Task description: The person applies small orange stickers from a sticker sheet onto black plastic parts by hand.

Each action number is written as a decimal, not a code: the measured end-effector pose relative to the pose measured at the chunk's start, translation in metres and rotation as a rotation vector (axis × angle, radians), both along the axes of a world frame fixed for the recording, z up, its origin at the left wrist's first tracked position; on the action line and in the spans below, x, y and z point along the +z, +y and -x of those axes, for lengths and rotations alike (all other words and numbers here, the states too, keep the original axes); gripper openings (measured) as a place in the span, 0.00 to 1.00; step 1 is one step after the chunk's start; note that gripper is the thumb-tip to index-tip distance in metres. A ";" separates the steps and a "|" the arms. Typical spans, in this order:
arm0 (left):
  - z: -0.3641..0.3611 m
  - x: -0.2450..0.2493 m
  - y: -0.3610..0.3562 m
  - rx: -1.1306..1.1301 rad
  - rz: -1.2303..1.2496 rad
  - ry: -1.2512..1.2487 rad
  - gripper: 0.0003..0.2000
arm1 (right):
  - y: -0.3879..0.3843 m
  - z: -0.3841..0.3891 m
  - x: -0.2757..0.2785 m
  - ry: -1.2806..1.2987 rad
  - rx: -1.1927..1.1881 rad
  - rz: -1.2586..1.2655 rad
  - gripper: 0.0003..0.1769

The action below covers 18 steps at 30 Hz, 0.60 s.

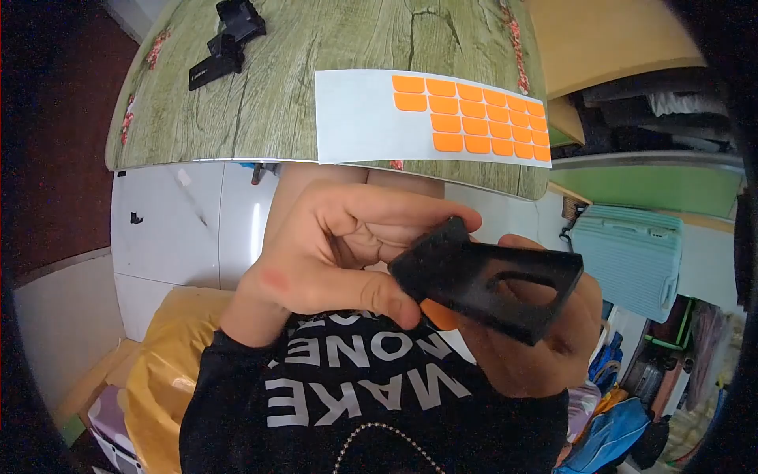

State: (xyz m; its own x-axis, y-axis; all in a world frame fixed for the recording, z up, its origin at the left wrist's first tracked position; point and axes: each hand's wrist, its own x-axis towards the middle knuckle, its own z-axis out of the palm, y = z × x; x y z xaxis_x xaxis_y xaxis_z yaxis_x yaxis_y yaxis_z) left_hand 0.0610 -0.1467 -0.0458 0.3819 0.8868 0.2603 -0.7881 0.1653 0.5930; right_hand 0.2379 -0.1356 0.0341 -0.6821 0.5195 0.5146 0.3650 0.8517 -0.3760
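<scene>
A black plastic piece [466, 276] with an oval slot in one end is held up in front of my chest. My left hand [339, 245] grips its left end, index finger at the top corner and thumb at the lower one. From the right, my right hand [564, 340] wraps around the back of the slotted end, most of its fingers hidden by the piece. An orange sticker [440, 314] shows between my left thumb and my right hand, partly covered by the black piece.
On the wood-patterned table [260, 118], a white sheet [355, 118] bears rows of orange stickers near the front edge. Several black parts [225, 47] lie at the table's far left. A yellow bag [170, 363] is at left, a teal plastic case [628, 257] at right.
</scene>
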 end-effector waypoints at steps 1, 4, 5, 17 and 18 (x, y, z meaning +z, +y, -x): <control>-0.001 -0.001 0.000 0.000 0.000 0.000 0.34 | 0.000 -0.002 -0.001 0.000 0.000 0.000 0.27; -0.003 -0.003 0.000 -0.011 0.028 -0.055 0.35 | -0.016 -0.001 -0.005 0.021 0.036 0.030 0.26; -0.003 -0.004 0.000 -0.014 0.038 -0.073 0.35 | -0.013 -0.008 -0.005 0.028 0.048 0.040 0.25; 0.000 0.000 0.000 0.043 -0.016 0.012 0.34 | 0.000 -0.032 -0.014 0.097 0.204 0.155 0.19; 0.001 0.001 -0.001 0.034 0.016 0.019 0.34 | 0.009 -0.030 -0.017 0.102 0.217 0.164 0.19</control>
State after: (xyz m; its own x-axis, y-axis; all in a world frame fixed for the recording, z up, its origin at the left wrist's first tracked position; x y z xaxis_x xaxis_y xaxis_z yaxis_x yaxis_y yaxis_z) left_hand 0.0603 -0.1479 -0.0450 0.3558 0.9035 0.2391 -0.7823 0.1480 0.6051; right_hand 0.2680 -0.1263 0.0173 -0.7353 0.4493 0.5074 0.1344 0.8304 -0.5407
